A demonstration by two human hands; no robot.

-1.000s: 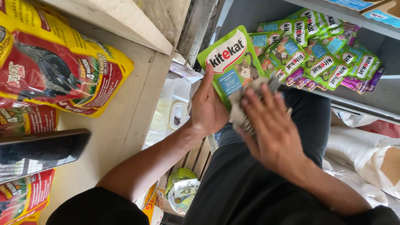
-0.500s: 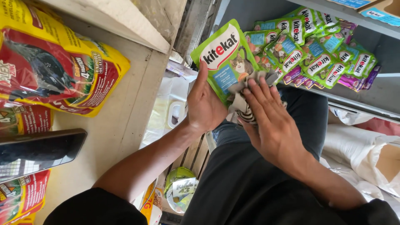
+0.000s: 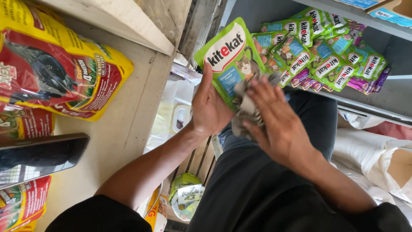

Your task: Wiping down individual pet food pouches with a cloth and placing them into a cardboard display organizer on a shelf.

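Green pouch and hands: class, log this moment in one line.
left hand: holds green pouch | right hand: presses grey cloth on it

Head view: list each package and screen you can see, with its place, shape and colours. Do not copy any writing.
Green pouch: flat, held in left hand; right hand presses a grey cloth on it.
Pouch pile: green and purple, on grey shelf.
Yellow-red bag: left counter.
Phone: dark screen.

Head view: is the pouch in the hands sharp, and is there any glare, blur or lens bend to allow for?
Head view: the green pouch in the left hand is sharp and evenly daylit; the grey cloth under the right hand is slightly smeared; the white sacks at right are bright, near washed out; the dark phone screen reflects light; shelf edges bow slightly from the wide lens.
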